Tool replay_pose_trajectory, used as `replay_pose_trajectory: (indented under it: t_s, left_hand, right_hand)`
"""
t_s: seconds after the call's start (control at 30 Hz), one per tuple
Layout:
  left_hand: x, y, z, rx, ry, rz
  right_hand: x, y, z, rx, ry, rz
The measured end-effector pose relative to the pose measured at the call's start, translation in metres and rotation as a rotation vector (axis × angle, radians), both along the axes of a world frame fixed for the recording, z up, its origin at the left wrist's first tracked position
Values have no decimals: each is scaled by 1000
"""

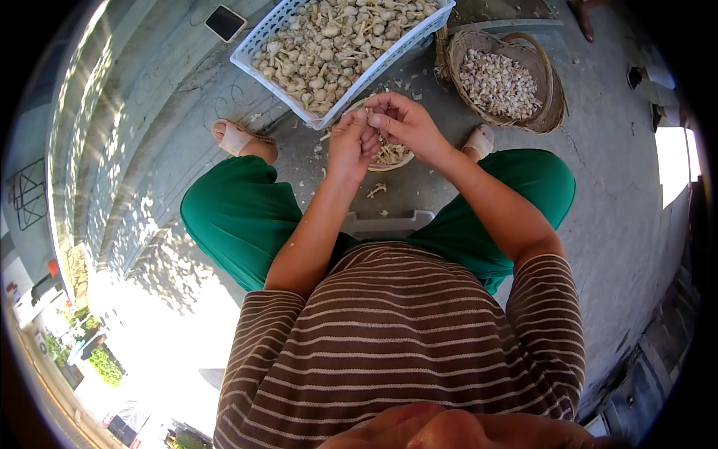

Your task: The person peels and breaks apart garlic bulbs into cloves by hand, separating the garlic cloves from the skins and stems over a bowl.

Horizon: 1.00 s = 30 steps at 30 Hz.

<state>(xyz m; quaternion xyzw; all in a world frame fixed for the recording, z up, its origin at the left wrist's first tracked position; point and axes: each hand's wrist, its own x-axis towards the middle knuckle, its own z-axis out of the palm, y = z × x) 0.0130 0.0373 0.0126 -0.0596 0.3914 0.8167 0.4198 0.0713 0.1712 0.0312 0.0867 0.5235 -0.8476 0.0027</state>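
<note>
My left hand and my right hand meet above a round bowl with stalks and scraps in it. Fingers of both hands are pinched around something small and pale, partly hidden by the fingertips; I cannot make out what it is. Just beyond, a white-blue plastic crate is full of whole garlic bulbs. To the right stands a wicker basket holding loose garlic cloves.
A phone lies at the upper left. Pale scraps are scattered on the concrete floor. My sandalled feet flank the bowl. Other people's feet show at the upper right. A pale plastic stool edge is between my legs.
</note>
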Motion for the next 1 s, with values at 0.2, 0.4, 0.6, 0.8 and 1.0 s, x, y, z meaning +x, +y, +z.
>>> replay_pose_trajectory:
  t_s: [0.2, 0.4, 0.6, 0.8, 1.0]
  left_hand:
    - [4, 2, 2, -88, 147, -34]
    - [4, 2, 2, -10, 65, -46]
    - [-1, 1, 4, -148, -64, 39]
    - [-5, -2, 3, -109, -34, 32]
    - [-2, 3, 0, -132, 80, -13]
  right_hand:
    - [-3, 2, -13, 229, -43, -51]
    - [-1, 4, -10, -156, -124, -78]
    - [-1, 13, -12, -73, -148, -56]
    - [-5, 16, -37, 763, 90, -166]
    - [-2, 7, -10, 938, 191, -102]
